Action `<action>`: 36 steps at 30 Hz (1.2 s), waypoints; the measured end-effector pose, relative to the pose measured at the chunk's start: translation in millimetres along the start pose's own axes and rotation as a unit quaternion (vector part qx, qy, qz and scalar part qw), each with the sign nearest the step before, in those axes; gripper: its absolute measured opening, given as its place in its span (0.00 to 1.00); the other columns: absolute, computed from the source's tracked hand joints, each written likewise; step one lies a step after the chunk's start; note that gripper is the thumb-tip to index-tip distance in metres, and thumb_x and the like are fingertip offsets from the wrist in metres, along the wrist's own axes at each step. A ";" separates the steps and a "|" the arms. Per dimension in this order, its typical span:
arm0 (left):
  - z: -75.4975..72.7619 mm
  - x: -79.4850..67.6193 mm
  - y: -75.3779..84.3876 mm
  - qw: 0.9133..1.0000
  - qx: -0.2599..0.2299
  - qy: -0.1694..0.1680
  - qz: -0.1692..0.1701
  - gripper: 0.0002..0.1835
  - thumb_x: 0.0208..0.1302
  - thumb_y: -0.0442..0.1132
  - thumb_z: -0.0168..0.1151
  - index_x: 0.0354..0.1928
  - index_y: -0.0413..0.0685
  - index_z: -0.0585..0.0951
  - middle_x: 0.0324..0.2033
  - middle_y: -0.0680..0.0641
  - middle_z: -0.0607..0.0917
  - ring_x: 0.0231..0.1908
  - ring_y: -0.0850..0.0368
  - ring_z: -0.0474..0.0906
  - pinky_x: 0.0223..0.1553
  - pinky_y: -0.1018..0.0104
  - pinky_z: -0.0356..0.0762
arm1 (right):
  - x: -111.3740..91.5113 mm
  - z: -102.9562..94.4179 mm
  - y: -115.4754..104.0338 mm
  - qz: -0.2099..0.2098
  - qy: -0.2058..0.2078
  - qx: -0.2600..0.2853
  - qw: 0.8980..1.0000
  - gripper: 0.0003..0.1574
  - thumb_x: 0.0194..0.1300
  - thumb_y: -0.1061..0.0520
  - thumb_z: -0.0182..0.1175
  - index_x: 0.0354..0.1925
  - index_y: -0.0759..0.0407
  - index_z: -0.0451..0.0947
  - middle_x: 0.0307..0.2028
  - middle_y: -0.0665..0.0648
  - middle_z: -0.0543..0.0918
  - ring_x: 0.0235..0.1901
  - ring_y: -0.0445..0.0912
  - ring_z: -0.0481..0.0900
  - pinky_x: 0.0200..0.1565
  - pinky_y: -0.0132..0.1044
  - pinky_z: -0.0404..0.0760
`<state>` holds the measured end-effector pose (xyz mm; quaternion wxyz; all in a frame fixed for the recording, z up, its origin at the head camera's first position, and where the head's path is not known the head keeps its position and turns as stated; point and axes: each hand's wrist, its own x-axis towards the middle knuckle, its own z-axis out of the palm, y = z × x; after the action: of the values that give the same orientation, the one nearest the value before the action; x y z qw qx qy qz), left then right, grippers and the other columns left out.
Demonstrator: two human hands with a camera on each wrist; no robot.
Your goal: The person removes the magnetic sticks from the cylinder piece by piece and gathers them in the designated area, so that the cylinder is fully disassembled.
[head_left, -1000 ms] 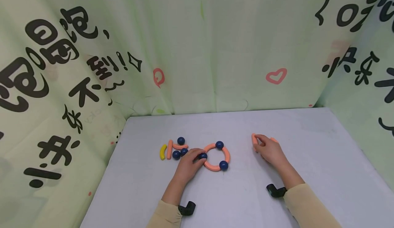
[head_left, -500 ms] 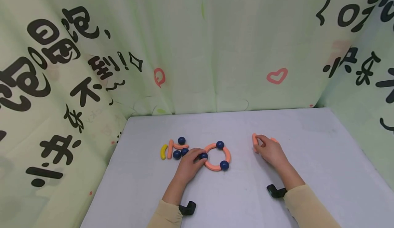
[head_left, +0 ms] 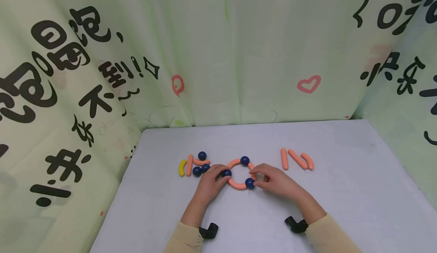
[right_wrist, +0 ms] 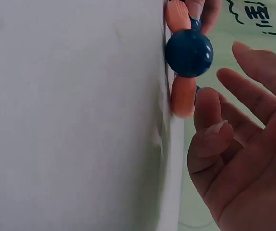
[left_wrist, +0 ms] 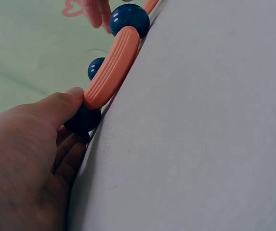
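Note:
On the table, curved orange rods (head_left: 235, 185) and several dark blue balls form a ring. My left hand (head_left: 211, 181) pinches the ring's left ball (left_wrist: 82, 120) between thumb and fingers. A ribbed curved rod (left_wrist: 112, 70) runs up from that ball in the left wrist view. My right hand (head_left: 278, 181) is beside the ring's right side, fingers spread and loosely bent around nothing. Its fingertips are close to the lower right ball (head_left: 250, 183) and to the right curved rod (right_wrist: 182, 98). Another blue ball (head_left: 244, 160) tops the ring.
Left of the ring lie a yellow curved piece (head_left: 182, 168), a straight orange rod (head_left: 189, 165), a curved orange rod (head_left: 201, 162) and several blue balls (head_left: 197, 171). Orange rods (head_left: 297, 159) lie at the right. A printed curtain (head_left: 266, 55) stands behind the table (head_left: 341, 150).
My right hand has let go of the straight orange rod at the right and moved left to the ring. That rod stays beside the others. My left hand has stayed in place.

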<state>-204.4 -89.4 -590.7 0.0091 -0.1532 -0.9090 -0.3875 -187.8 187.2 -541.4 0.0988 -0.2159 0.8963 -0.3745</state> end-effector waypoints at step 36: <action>0.6 -1.4 -0.4 1.000 -0.006 -0.004 0.010 0.18 0.67 0.53 0.62 0.57 0.63 0.81 0.56 0.56 0.81 0.60 0.58 0.77 0.61 0.57 0.76 | 9.9 48.6 -10.0 -0.025 0.068 -0.134 0.988 0.13 0.60 0.47 0.70 0.45 0.38 0.85 0.45 0.43 0.80 0.41 0.39 0.81 0.41 0.35 0.81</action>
<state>-203.1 -89.6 -591.5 0.0088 -0.1636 -0.9050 -0.3926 -177.0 145.9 -568.4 -0.0012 -0.2233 0.9375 -0.2668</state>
